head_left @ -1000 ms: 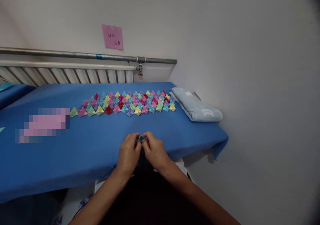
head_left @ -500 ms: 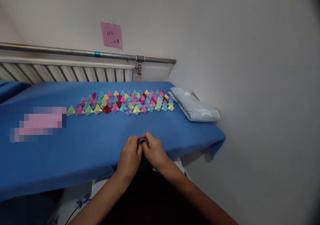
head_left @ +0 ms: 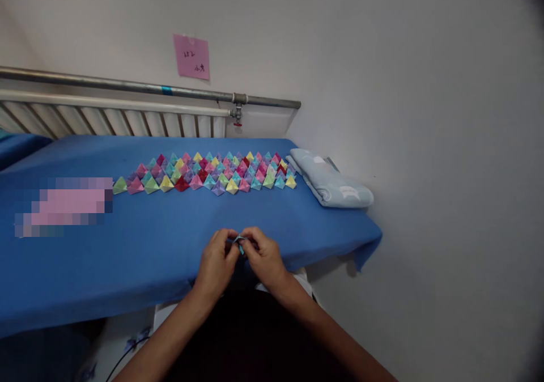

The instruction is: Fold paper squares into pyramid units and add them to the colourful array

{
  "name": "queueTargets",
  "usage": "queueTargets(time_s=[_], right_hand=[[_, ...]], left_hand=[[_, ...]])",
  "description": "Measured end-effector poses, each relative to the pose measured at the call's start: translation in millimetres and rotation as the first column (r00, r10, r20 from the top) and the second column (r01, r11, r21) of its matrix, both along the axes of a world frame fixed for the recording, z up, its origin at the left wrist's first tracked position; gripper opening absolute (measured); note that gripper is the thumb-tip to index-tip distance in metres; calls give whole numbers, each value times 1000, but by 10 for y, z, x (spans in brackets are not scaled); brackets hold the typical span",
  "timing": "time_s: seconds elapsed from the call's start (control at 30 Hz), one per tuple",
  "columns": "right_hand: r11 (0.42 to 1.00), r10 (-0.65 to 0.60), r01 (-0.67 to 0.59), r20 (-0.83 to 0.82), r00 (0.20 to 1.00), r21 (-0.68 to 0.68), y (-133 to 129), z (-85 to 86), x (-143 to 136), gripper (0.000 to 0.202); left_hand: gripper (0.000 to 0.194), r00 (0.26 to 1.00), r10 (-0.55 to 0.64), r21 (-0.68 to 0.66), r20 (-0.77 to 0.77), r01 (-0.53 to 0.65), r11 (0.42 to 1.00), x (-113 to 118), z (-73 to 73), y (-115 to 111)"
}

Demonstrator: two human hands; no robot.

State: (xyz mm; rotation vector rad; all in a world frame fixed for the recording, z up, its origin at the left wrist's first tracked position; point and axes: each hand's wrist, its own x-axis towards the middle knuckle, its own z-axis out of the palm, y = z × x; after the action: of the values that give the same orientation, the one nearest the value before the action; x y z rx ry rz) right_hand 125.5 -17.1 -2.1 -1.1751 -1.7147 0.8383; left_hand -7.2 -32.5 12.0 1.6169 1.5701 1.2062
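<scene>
Between my two hands, near the front edge of the blue-covered table (head_left: 140, 257), is a small teal folded paper (head_left: 240, 245). My left hand (head_left: 216, 262) pinches it from the left, my right hand (head_left: 266, 260) from the right, and the fingers hide much of it. Beyond the hands, several folded paper pieces (head_left: 218, 187) in pink, yellow, green, blue, purple and red stand in close rows.
A folded light blue cloth (head_left: 346, 192) lies at the table's right end. A blurred pink item (head_left: 72, 203) is at the left. Behind are a radiator (head_left: 148, 122), a metal pipe (head_left: 123, 84) and a pink note (head_left: 191, 58) on the wall.
The fingers have shifted around the small paper, and more of its teal surface now shows between them. Both hands stay in nearly the same place.
</scene>
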Motion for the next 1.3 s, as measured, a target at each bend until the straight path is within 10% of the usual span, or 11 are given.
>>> queueTargets(time_s=[0.23,0.53,0.93,1.13,1.3], right_hand=[[950,24,-131,-351,936,-285,17,9,7,20],[943,32,-132,-310,950,-306,-18,75,54,19],[970,135,-151,95,986,189,-73,54,149,28],[947,198,-225,136,971,228,-108,59,155,30],[974,-4,-53,-248,969,-220,-107,104,122,28]], left_hand=[[17,964,-52,-151,260,94,984,-33,43,-8],[19,813,88,-301,576,111,947,-24,66,3],[29,589,190,-382,786,220,898,-114,106,2],[43,652,170,-377,739,191,906,-181,116,7],[43,778,87,-343,623,171,924,-241,172,-14]])
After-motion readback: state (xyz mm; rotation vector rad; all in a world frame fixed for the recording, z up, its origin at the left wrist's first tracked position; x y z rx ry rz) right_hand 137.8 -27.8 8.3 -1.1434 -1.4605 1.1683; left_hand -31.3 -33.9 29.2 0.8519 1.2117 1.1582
